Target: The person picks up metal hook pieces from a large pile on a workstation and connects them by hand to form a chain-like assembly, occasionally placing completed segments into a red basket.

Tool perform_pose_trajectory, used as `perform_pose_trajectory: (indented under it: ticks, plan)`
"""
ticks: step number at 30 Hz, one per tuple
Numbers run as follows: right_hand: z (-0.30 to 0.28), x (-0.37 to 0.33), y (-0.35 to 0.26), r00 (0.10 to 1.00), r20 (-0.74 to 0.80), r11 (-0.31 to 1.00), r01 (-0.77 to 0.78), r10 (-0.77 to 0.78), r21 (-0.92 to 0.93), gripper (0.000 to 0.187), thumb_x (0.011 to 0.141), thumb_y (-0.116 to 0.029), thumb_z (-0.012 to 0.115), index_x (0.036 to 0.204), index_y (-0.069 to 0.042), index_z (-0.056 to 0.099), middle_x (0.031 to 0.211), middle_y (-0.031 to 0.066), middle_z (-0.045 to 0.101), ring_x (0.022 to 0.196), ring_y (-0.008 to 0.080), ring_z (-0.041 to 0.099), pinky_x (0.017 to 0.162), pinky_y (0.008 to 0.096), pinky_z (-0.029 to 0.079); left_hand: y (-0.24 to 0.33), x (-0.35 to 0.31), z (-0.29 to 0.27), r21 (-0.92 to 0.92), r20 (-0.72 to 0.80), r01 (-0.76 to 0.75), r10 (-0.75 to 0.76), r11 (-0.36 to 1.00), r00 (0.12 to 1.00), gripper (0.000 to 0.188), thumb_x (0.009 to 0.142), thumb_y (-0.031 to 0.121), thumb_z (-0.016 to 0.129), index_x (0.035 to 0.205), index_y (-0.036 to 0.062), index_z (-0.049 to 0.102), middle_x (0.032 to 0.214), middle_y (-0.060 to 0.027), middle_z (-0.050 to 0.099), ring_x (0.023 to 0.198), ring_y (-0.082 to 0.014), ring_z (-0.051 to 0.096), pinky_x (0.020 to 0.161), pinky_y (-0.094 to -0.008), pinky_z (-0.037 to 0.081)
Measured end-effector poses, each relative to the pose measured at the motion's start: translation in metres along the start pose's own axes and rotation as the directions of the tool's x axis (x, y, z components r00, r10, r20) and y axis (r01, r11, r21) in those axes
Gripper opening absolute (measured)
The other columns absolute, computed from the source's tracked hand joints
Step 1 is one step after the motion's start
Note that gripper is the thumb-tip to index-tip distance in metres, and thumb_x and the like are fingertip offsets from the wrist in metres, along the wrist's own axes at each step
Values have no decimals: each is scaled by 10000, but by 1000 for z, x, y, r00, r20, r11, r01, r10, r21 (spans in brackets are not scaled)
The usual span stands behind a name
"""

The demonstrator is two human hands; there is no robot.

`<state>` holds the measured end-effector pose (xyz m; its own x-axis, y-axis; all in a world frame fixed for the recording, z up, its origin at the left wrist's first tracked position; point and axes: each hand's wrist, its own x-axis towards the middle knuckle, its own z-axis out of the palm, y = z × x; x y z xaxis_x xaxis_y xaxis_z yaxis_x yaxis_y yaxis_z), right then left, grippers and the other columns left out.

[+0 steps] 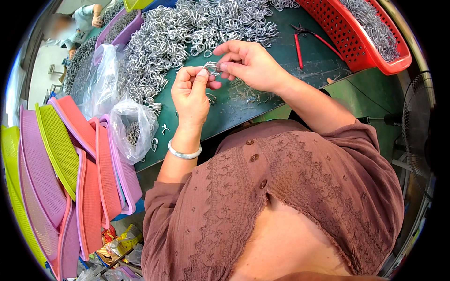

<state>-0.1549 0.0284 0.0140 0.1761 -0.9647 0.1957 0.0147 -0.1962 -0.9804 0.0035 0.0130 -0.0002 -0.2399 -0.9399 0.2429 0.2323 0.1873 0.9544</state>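
Note:
Between my two hands, over the near edge of the table, is a small silvery metal ring piece [211, 68]. My left hand [191, 96] pinches it between thumb and fingers. From the right, my right hand [251, 63] grips its other side with thumb and fingertips; whether it is one piece or two linked ones I cannot make out. Just beyond my hands lies a big heap of similar metal ring pieces [164, 40]. A few loose ones, such as an open ring [154, 144], lie left of my left wrist.
Red-handled pliers [300, 47] lie right of my hands on the green table [281, 89]. A red basket [330, 28] of metal pieces stands at far right. Clear plastic bags [133, 126] and stacked coloured baskets [56, 154] are at left. A person [77, 25] sits at far left.

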Motion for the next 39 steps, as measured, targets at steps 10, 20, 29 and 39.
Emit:
perform_pose_trajectory:
  ticks: [10,20,29,39]
  plan:
    - [-9,6,-9,953,135,783,300,-271,-545,286,734,15,515,1020,12,503,674,103,574,606,176,568,569,278,450,2,1,-3,509,181,-383,339,771,923,44,819,5,486,833,-26,515,691,-44,543,576,-78,534,531,-191,460]
    - [-6,4,-20,945,153,715,319,-288,-622,216,757,-12,487,972,-11,509,699,121,567,627,230,576,576,293,447,13,4,-4,341,62,1,-23,940,998,81,828,62,466,786,7,507,624,-23,511,505,-74,472,475,-181,395]
    - [0,-1,-7,956,64,881,288,-286,-375,273,763,-18,546,1027,1,480,744,60,565,669,108,543,606,232,445,13,8,-4,65,42,178,-181,982,983,84,828,70,459,771,24,500,611,-22,495,484,-88,448,460,-186,376]
    - [2,4,1,965,-61,955,240,-254,-175,278,730,7,528,1005,17,486,703,20,545,609,78,497,549,213,409,15,6,-5,156,96,151,-167,976,981,76,817,71,467,763,27,500,610,-15,491,484,-82,437,457,-187,367]
